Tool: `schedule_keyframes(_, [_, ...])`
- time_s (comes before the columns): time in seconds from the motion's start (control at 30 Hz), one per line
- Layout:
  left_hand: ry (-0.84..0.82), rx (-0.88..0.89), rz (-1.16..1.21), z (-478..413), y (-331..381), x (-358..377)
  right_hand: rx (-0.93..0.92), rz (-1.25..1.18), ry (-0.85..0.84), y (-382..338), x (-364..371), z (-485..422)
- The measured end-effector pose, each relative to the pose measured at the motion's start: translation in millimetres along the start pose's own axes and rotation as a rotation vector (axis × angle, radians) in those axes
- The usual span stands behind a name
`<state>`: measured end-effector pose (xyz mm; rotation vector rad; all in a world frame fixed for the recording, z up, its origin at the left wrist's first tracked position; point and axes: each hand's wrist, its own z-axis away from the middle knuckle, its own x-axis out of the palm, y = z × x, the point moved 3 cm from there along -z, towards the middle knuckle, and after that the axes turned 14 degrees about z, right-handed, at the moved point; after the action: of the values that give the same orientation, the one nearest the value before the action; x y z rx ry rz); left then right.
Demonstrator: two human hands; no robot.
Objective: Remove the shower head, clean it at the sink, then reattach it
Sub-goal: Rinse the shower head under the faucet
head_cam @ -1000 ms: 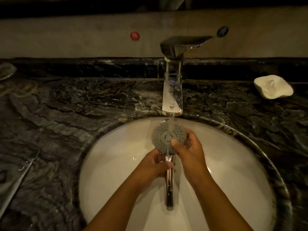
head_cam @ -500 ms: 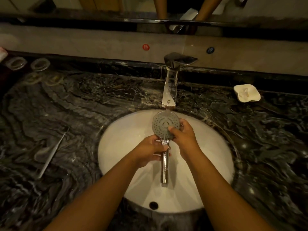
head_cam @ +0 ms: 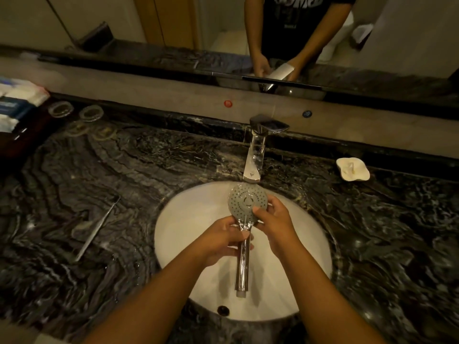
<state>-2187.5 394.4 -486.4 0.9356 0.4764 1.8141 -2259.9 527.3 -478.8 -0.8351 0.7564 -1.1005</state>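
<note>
white soap dish (head_cam: pixel 352 169), glass discs (head_cam: pixel 60 109) on countertop (head_cam: pixel 124 175)

shower head (head_cam: pixel 247 200) grey face, chrome handle | sink (head_cam: pixel 188 219) white | counter (head_cam: pixel 124 175) black, white-veined | dish (head_cam: pixel 352 168) cream

Dim warm light, black veined marble counter (head_cam: pixel 124 170), beige backsplash (head_cam: pixel 149 91), wide mirror (head_cam: pixel 173 18) above.

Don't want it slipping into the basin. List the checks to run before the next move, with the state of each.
1. Left hand grips the shower head at its neck: ok.
2. Right hand holds the head's rim, thumb on the spray face: ok.
3. Spray face close below the faucet spout: ok.
4. Water running: cannot tell.
5. Whole shower head over the sink: ok.
6. Spray face clean: cannot tell.
</note>
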Motion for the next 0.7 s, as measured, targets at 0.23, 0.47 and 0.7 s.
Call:
schedule_keyframes(0.23, [0.07,0.032,-0.031,6,-1,1,-0.008,0.062,-0.016,-6,0,14])
schedule_keyframes(0.47, [0.079,0.07,-0.05,11,11,5,-0.096,0.112,-0.007,-22,-6,21])
schedule_keyframes(0.7, [-0.016,0.115,0.073,26,22,12,-0.102,0.137,-0.051,-47,-12,21])
